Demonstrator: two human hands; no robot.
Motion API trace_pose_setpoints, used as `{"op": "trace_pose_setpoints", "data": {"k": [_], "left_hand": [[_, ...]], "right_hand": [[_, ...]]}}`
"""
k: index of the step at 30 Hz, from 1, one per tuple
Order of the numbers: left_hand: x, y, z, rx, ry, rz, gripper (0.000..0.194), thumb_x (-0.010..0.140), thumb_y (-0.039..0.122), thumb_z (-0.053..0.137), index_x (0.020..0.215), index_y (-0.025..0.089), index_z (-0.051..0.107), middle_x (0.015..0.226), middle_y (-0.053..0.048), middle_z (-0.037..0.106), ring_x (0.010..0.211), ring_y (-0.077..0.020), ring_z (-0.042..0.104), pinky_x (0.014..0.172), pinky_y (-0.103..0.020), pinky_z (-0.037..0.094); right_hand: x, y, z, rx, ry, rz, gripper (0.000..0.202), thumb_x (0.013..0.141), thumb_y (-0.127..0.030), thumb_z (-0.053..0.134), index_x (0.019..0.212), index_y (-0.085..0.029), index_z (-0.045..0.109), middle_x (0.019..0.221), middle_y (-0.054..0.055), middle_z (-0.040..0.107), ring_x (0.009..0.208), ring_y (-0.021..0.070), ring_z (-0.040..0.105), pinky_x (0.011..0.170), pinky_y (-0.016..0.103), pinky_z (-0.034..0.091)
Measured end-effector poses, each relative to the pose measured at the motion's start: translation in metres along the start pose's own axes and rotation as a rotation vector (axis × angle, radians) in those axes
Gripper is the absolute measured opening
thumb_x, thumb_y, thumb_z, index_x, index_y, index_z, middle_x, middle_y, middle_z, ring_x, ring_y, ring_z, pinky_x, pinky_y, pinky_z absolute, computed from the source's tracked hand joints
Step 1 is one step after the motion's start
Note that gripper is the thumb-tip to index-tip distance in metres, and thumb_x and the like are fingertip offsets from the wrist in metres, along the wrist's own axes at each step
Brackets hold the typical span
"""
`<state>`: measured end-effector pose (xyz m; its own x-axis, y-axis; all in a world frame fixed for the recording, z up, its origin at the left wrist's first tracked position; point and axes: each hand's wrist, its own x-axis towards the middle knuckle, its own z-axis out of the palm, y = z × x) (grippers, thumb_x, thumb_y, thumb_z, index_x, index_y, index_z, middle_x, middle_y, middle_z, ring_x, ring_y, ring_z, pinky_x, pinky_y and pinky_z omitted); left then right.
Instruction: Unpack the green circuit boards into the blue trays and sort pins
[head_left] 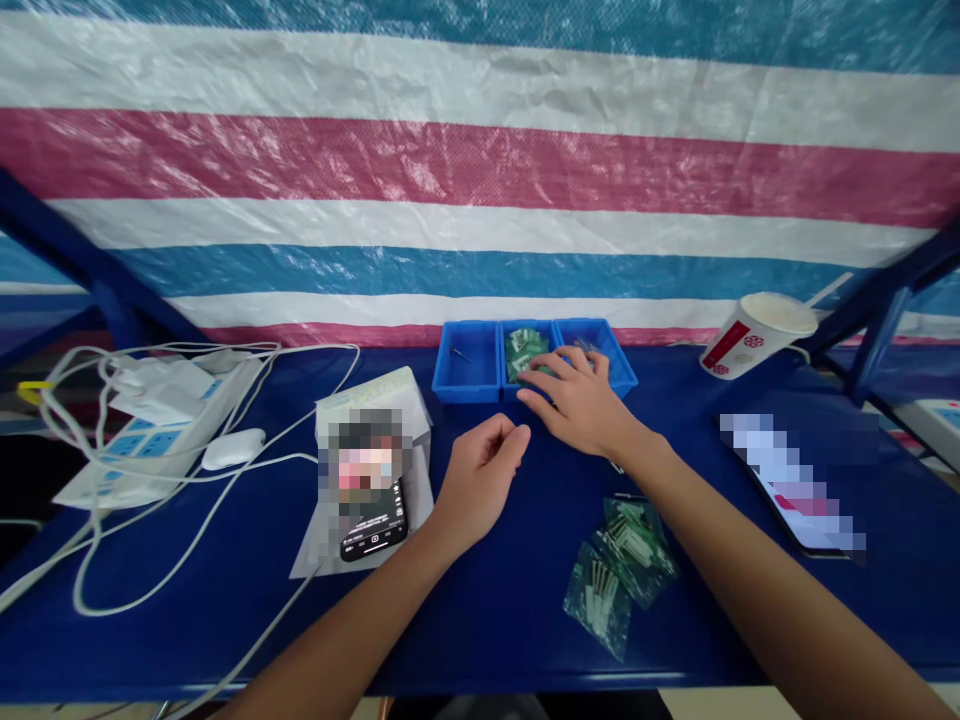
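Observation:
My left hand is closed just in front of the blue bins, thumb against the curled fingers; whatever may be in it is hidden. Over the middle and right bins reaches my right hand, fingers spread and apart. Green-printed packets fill the middle bin, partly covered by that hand. A single dark screw lies in the left bin. Small metal pieces in the right bin are mostly hidden. Near my right forearm lie clear bags with screws and pale plugs inside.
At left, a lit phone rests on white paper beside tangled white cables, a power strip and a white earbud case. To the right are a paper cup with a straw and another phone. A striped sheet hangs behind.

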<state>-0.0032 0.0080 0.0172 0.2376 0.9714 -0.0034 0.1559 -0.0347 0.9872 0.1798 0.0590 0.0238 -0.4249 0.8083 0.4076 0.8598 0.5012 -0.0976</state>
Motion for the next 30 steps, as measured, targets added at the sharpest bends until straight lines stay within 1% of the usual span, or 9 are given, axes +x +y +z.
{"op": "trace_pose_setpoints", "data": {"k": [6, 12, 14, 17, 19, 21, 23, 26, 30], "left_hand": [[-0.002, 0.002, 0.0, 0.046, -0.004, 0.016, 0.037, 0.092, 0.04, 0.054, 0.064, 0.019, 0.044, 0.058, 0.005, 0.044, 0.056, -0.0111, 0.042, 0.056, -0.027, 0.031], [-0.005, 0.005, 0.0, 0.171, -0.015, 0.084, 0.035, 0.094, 0.037, 0.052, 0.064, 0.02, 0.044, 0.056, 0.006, 0.042, 0.054, -0.0106, 0.04, 0.055, -0.026, 0.031], [-0.008, 0.006, -0.001, 0.263, -0.086, 0.191, 0.03, 0.093, 0.033, 0.054, 0.068, 0.019, 0.048, 0.06, 0.005, 0.047, 0.056, -0.0104, 0.045, 0.057, -0.026, 0.034], [-0.015, 0.005, 0.002, 0.47, -0.299, 0.41, 0.019, 0.087, 0.035, 0.065, 0.081, 0.019, 0.058, 0.074, 0.002, 0.06, 0.069, -0.0132, 0.057, 0.065, -0.027, 0.04], [-0.019, 0.003, 0.006, 0.647, -0.436, 0.494, 0.034, 0.081, 0.05, 0.073, 0.088, 0.02, 0.06, 0.077, 0.001, 0.062, 0.072, -0.0163, 0.059, 0.063, -0.029, 0.039], [-0.023, 0.0, 0.01, 0.809, -0.536, 0.518, 0.05, 0.072, 0.067, 0.074, 0.084, 0.02, 0.06, 0.073, 0.001, 0.061, 0.068, -0.0182, 0.058, 0.058, -0.031, 0.036], [-0.023, -0.003, 0.013, 0.907, -0.592, 0.525, 0.055, 0.069, 0.073, 0.073, 0.077, 0.02, 0.057, 0.071, 0.001, 0.06, 0.067, -0.0193, 0.058, 0.057, -0.032, 0.035], [-0.018, -0.004, 0.01, 0.953, -0.587, 0.53, 0.047, 0.072, 0.064, 0.075, 0.076, 0.02, 0.056, 0.077, 0.0, 0.062, 0.075, -0.021, 0.059, 0.064, -0.033, 0.04], [-0.008, 0.0, -0.004, 0.93, -0.451, 0.486, 0.021, 0.082, 0.038, 0.069, 0.088, 0.021, 0.06, 0.09, -0.003, 0.065, 0.084, -0.0226, 0.059, 0.076, -0.037, 0.044]], "right_hand": [[0.005, -0.013, 0.006, -0.038, -0.068, 0.014, 0.048, 0.108, -0.042, 0.027, 0.128, -0.019, 0.065, 0.135, 0.013, 0.063, 0.117, 0.031, 0.053, 0.1, 0.053, 0.024], [0.006, -0.012, 0.012, -0.046, -0.058, 0.012, 0.047, 0.107, -0.042, 0.03, 0.129, -0.018, 0.064, 0.135, 0.013, 0.063, 0.117, 0.0321, 0.054, 0.104, 0.056, 0.021], [0.005, -0.01, 0.01, 0.011, -0.009, 0.02, 0.043, 0.107, -0.041, 0.033, 0.128, -0.02, 0.065, 0.133, 0.011, 0.065, 0.117, 0.03, 0.055, 0.103, 0.053, 0.023], [0.001, -0.007, 0.004, 0.111, 0.118, 0.083, 0.036, 0.106, -0.039, 0.039, 0.121, -0.025, 0.069, 0.126, 0.007, 0.068, 0.113, 0.0264, 0.057, 0.1, 0.049, 0.026], [-0.004, -0.003, -0.001, 0.165, 0.211, 0.157, 0.031, 0.103, -0.038, 0.045, 0.114, -0.026, 0.072, 0.121, 0.006, 0.07, 0.109, 0.0253, 0.059, 0.097, 0.047, 0.029], [-0.01, 0.002, -0.005, 0.199, 0.292, 0.237, 0.027, 0.101, -0.038, 0.05, 0.107, -0.026, 0.073, 0.116, 0.005, 0.071, 0.107, 0.0251, 0.06, 0.094, 0.045, 0.031], [-0.016, 0.007, -0.007, 0.216, 0.347, 0.298, 0.024, 0.099, -0.038, 0.053, 0.103, -0.025, 0.074, 0.113, 0.005, 0.071, 0.105, 0.0251, 0.061, 0.093, 0.044, 0.033], [-0.02, 0.013, -0.007, 0.242, 0.389, 0.329, 0.023, 0.097, -0.036, 0.054, 0.096, -0.024, 0.074, 0.108, 0.005, 0.073, 0.101, 0.0249, 0.063, 0.09, 0.042, 0.036], [-0.022, 0.01, -0.008, 0.284, 0.424, 0.341, 0.024, 0.097, -0.034, 0.052, 0.088, -0.022, 0.072, 0.101, 0.006, 0.075, 0.099, 0.0246, 0.064, 0.088, 0.041, 0.038]]}}
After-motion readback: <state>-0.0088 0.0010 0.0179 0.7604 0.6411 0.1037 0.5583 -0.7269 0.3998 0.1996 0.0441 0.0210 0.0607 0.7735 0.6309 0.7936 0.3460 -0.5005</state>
